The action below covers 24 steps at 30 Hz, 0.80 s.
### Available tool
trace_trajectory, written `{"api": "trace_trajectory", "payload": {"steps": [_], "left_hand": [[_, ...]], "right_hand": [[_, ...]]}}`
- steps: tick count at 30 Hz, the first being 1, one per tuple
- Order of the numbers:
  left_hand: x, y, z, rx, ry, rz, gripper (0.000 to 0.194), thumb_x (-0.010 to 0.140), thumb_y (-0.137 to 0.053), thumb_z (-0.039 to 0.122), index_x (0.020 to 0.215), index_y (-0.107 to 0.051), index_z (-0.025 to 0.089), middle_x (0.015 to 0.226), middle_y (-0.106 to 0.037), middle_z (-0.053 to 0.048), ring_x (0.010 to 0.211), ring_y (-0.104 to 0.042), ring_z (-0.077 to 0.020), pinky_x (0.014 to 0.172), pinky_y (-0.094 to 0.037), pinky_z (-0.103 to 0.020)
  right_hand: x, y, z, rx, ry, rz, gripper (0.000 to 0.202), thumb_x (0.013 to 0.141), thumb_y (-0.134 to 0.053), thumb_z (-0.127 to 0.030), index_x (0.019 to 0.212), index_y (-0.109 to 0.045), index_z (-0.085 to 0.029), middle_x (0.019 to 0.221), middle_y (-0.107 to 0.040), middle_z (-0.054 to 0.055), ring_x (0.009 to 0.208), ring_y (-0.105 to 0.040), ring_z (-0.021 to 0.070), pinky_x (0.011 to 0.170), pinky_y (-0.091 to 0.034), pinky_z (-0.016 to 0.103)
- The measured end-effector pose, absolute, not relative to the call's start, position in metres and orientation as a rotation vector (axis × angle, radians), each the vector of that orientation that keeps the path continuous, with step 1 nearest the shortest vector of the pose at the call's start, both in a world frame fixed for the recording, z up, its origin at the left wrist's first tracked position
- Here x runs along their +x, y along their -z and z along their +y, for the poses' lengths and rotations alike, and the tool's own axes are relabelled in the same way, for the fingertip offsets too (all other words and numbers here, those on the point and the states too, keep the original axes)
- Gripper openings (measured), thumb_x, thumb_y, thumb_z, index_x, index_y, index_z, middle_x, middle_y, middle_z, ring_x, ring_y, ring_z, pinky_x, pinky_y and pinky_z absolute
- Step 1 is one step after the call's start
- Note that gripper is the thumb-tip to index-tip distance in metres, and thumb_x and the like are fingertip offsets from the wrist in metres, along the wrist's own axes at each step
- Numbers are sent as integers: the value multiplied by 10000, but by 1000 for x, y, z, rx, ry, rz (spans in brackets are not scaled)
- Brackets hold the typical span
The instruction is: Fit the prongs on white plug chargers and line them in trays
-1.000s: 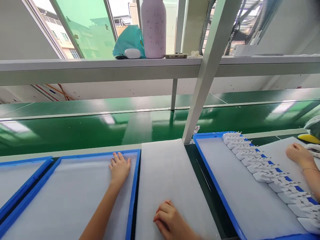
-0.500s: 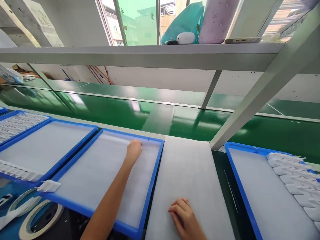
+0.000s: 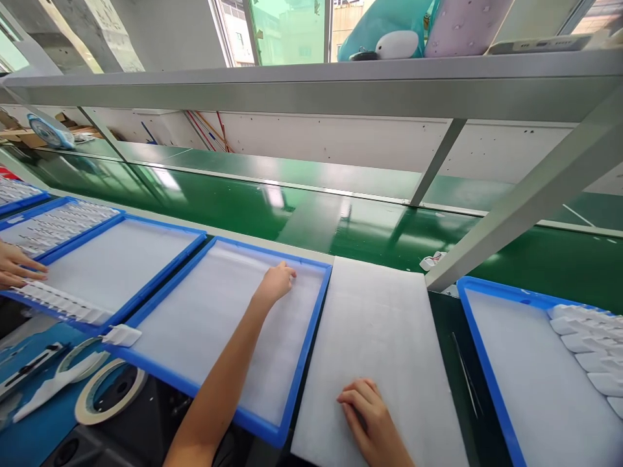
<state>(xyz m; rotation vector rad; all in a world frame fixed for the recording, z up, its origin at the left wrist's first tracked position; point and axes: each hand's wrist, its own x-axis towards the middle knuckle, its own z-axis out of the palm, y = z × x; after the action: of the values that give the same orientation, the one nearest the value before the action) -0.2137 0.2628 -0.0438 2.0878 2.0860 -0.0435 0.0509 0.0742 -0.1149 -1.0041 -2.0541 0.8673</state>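
My left hand [image 3: 276,283] reaches to the far right corner of a blue tray [image 3: 292,399] lined with a white foam sheet [image 3: 214,324]; its fingers are curled and seem to pinch the sheet's far edge. My right hand [image 3: 370,425] lies with bent fingers on a loose white foam sheet [image 3: 379,331] that rests on the bench just right of that tray.
A second blue tray [image 3: 481,363] at right holds white plugs [image 3: 591,347]. At left are two more blue trays [image 3: 160,256] with plugs and another person's hand [image 3: 14,269]. Tape rolls [image 3: 109,399] lie near the front left. A green conveyor belt [image 3: 292,214] runs behind, under a grey shelf [image 3: 341,91].
My view has swung left, bringing the left trays, tape rolls and another person's hand into sight. My left hand went from flat to curled at the tray's far corner. My right hand stayed put.
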Motion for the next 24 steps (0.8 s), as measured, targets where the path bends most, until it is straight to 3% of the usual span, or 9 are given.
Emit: {"api": "trace_trajectory", "payload": {"steps": [5,9,17,24], "left_hand": [[-209,46,262,2054,28,2062,343,787,-423,90,991,-679,193,1006,-622,-72,748,-589,-163,672,-459,-239],[-206,44,262,2103,-50,1990,327,807,-389,71,909,-682,176,950,-621,-81,865,-579,-196,730,-465,-266],[-184,50,259,2302,-209,1648,361,835,-364,76,1009,-649,215,1013,-588,-42,996,-544,-181,835,-461,-263],[-176,63,262,2373,-205,1663,340,809,-369,41,982,-624,184,960,-566,-60,974,-509,-204,873,-437,-309]], "right_hand": [[50,111,73,-1034,-859,-2055,196,917,-395,-105,888,-554,-215,845,-587,37,811,-549,172,755,-475,331],[49,107,73,-1048,-851,-2053,195,916,-401,-107,885,-559,-217,843,-591,37,812,-553,173,748,-482,328],[52,109,73,-1039,-941,-2044,194,923,-384,-108,901,-545,-214,868,-581,36,845,-540,172,792,-470,337],[50,105,76,-1003,-901,-2029,196,913,-388,-104,884,-552,-207,838,-588,37,807,-550,167,764,-474,332]]}}
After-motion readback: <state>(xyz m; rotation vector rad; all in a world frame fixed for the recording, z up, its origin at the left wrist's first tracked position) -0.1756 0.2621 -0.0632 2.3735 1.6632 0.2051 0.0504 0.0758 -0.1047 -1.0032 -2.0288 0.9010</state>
